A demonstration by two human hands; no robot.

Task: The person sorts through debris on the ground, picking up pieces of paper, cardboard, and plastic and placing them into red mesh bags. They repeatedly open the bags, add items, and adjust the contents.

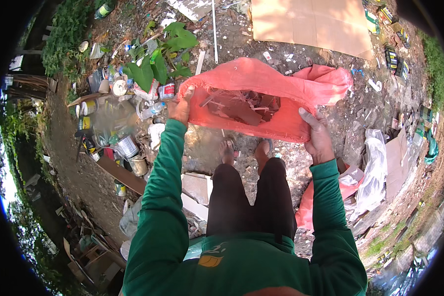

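A red woven sack (244, 74) with a frayed rim is stretched between my two hands, its mouth facing up at me. My left hand (180, 108) grips the rim at the left end. At the opposite end my right hand (318, 131) pinches the rim, thumb on top. Through the mouth I see brown cardboard pieces (240, 107) and scraps inside the sack. Part of the sack bunches out to the right, beyond my right hand. My feet stand on the littered ground just below the sack.
A large flat cardboard sheet (310, 26) lies ahead. Cans, bottles and a leafy plant (159, 63) crowd the left, near a brown board (120, 174). To the right are clear plastic film (372, 166), another red sack (306, 207) and dark boxes (391, 57). A thin white rod (215, 33) lies ahead.
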